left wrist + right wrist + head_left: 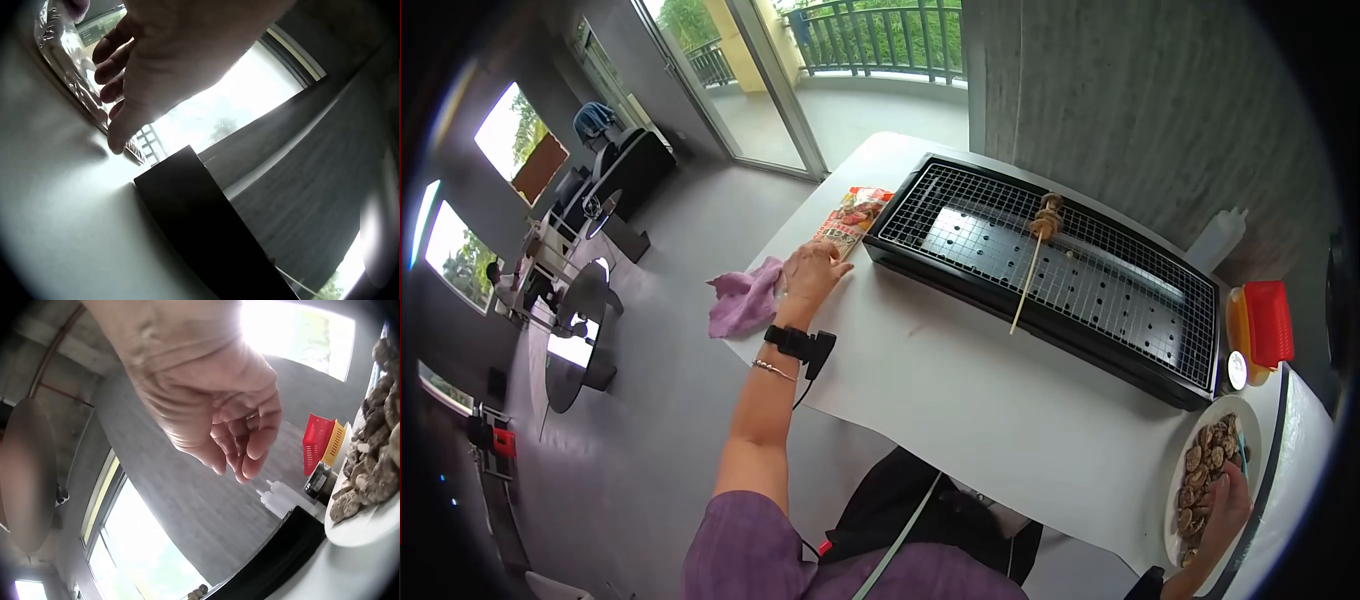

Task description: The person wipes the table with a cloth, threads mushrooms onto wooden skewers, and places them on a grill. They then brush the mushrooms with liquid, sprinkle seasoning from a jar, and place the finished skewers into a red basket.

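Note:
My left hand (pixel 810 272) is at the near end of a red printed plastic packet (pixel 856 212) lying left of the black grill (pixel 1010 300). In the left wrist view its fingers are loosely bent beside the shiny wrapper (pixel 70 53), with the thumb apart from them. Over the right side of the table, my right hand (pixel 1224 508) overlaps a white oval plate (pixel 1170 520) of brown mushrooms (pixel 1200 465). Its fingers (pixel 253 447) hang loosely curled around nothing. A wooden skewer (pixel 1026 285) threaded with mushrooms (pixel 1047 218) lies across the grill's wire mesh.
A purple cloth (pixel 745 298) lies at the table's left edge. Beyond the grill's right end stand red and yellow baskets (pixel 1266 320), a small jar (pixel 1235 370) and white squeeze bottles (pixel 1218 238). The grey wall (pixel 1140 110) runs behind the table.

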`<state>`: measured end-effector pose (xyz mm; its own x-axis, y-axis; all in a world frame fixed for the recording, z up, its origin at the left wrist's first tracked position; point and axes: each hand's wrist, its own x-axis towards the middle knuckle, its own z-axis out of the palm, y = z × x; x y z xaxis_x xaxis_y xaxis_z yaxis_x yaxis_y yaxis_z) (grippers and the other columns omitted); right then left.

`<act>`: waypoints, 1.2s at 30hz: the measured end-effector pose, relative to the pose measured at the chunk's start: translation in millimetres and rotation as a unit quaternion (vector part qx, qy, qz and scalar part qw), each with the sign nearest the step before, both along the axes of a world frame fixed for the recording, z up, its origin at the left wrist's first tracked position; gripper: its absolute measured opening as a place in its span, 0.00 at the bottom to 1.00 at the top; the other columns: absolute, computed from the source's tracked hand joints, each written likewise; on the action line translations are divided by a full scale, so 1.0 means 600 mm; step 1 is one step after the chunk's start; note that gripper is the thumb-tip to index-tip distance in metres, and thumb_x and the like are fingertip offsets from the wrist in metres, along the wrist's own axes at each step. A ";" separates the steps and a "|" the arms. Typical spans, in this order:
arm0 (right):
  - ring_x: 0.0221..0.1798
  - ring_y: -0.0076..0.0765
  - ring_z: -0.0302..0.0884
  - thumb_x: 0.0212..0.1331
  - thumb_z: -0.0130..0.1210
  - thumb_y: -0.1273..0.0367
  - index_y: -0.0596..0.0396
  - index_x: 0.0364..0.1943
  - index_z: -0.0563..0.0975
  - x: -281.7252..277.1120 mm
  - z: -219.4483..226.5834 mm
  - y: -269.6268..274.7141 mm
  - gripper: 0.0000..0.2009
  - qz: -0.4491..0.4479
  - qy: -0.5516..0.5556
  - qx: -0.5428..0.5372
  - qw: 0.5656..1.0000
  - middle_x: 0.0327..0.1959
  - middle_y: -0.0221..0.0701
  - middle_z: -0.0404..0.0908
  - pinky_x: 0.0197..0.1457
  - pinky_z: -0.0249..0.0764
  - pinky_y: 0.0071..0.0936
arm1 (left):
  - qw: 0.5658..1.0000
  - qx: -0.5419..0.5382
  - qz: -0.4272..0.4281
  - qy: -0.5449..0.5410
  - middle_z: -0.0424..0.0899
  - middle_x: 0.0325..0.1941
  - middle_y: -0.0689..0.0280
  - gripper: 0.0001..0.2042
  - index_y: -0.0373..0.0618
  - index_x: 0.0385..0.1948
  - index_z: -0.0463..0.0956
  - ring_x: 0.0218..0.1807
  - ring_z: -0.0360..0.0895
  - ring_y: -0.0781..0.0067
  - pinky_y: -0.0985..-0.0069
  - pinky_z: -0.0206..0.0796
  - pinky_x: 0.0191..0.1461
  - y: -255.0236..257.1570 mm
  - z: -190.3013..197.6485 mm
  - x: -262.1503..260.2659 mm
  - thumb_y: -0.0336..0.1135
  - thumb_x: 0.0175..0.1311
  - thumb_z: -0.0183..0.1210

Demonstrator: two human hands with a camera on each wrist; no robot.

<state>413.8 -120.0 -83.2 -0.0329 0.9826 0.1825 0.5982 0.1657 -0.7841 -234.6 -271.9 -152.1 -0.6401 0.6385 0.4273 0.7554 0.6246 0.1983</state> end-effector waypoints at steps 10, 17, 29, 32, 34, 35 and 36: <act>0.22 0.14 0.65 0.61 0.50 0.70 0.59 0.43 0.76 -0.064 0.013 -0.022 0.10 0.039 0.021 -0.008 0.999 0.21 0.23 0.72 0.25 0.60 0.10 | 0.985 -0.120 0.027 -0.117 0.82 0.31 0.61 0.07 0.45 0.22 0.81 0.37 0.79 0.62 0.69 0.70 0.43 0.032 -0.012 -0.026 0.36 0.43 0.64; 0.22 0.13 0.66 0.62 0.50 0.71 0.60 0.43 0.76 -0.080 0.007 -0.036 0.09 0.051 0.032 -0.005 0.998 0.22 0.24 0.73 0.27 0.62 0.10 | 0.985 -0.092 -0.013 -0.145 0.82 0.27 0.60 0.07 0.46 0.21 0.80 0.33 0.80 0.62 0.70 0.71 0.41 -0.004 0.029 -0.021 0.37 0.43 0.63; 0.21 0.13 0.66 0.62 0.50 0.70 0.59 0.42 0.77 -0.100 -0.002 -0.042 0.09 0.044 0.034 -0.045 0.997 0.19 0.22 0.72 0.24 0.60 0.09 | 0.988 -0.142 -0.053 -0.006 0.79 0.23 0.56 0.04 0.43 0.20 0.79 0.29 0.79 0.57 0.66 0.71 0.36 -0.079 -0.013 -0.002 0.31 0.42 0.60; 0.20 0.13 0.66 0.62 0.50 0.69 0.59 0.42 0.77 -0.097 -0.004 -0.042 0.09 0.079 0.041 -0.023 0.996 0.19 0.22 0.72 0.23 0.60 0.09 | 0.997 -0.040 -0.056 -0.044 0.79 0.23 0.57 0.04 0.43 0.19 0.79 0.28 0.78 0.57 0.67 0.70 0.35 -0.093 -0.010 -0.004 0.32 0.43 0.60; 0.20 0.14 0.66 0.62 0.50 0.69 0.58 0.42 0.77 -0.100 0.003 -0.048 0.09 0.077 0.014 -0.010 0.997 0.20 0.23 0.73 0.23 0.61 0.10 | 0.997 -0.036 -0.029 -0.068 0.80 0.23 0.57 0.05 0.43 0.19 0.79 0.28 0.79 0.57 0.66 0.70 0.35 -0.115 0.002 -0.007 0.33 0.44 0.61; 0.20 0.14 0.66 0.62 0.50 0.69 0.58 0.42 0.77 -0.100 0.006 -0.051 0.09 0.078 0.014 -0.012 0.997 0.20 0.23 0.73 0.23 0.61 0.10 | 0.995 -0.033 -0.001 -0.090 0.80 0.24 0.57 0.05 0.44 0.18 0.80 0.29 0.79 0.58 0.66 0.70 0.36 -0.125 0.011 -0.003 0.34 0.44 0.61; 0.20 0.13 0.65 0.62 0.50 0.69 0.59 0.42 0.77 -0.099 0.009 -0.053 0.10 0.069 0.003 -0.016 0.998 0.20 0.22 0.72 0.23 0.60 0.10 | 0.995 -0.035 0.001 -0.091 0.80 0.24 0.57 0.05 0.44 0.18 0.80 0.29 0.79 0.58 0.66 0.70 0.36 -0.134 0.016 0.006 0.34 0.44 0.61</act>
<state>354.5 -152.0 -78.0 -0.1666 0.9742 0.1523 0.5665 0.2210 -0.7939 -231.1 -352.1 -142.2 -0.7037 0.6615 0.2595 0.7101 0.6425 0.2880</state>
